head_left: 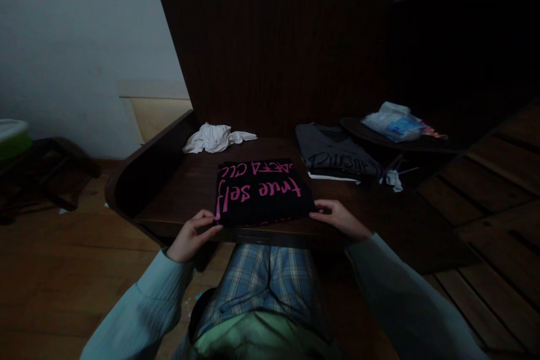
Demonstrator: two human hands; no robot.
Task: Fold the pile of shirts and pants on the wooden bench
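Observation:
A folded black T-shirt (261,194) with pink lettering lies flat near the front edge of the dark wooden desk (169,202). My left hand (193,235) pinches its near left corner between thumb and fingers. At the near right corner, my right hand (337,217) grips the cloth the same way. Behind and to the right rests a folded grey T-shirt (335,149) with dark lettering, on top of other folded cloth. A crumpled white cloth (215,138) sits at the back left of the desk.
A plastic packet (394,122) in white and blue lies on a small raised dark shelf (363,128) at the right. Below it is a crumpled white scrap (394,180). The desk's raised side panel (143,163) borders the left. A dark stool (46,163) holds a green-and-white container (14,138).

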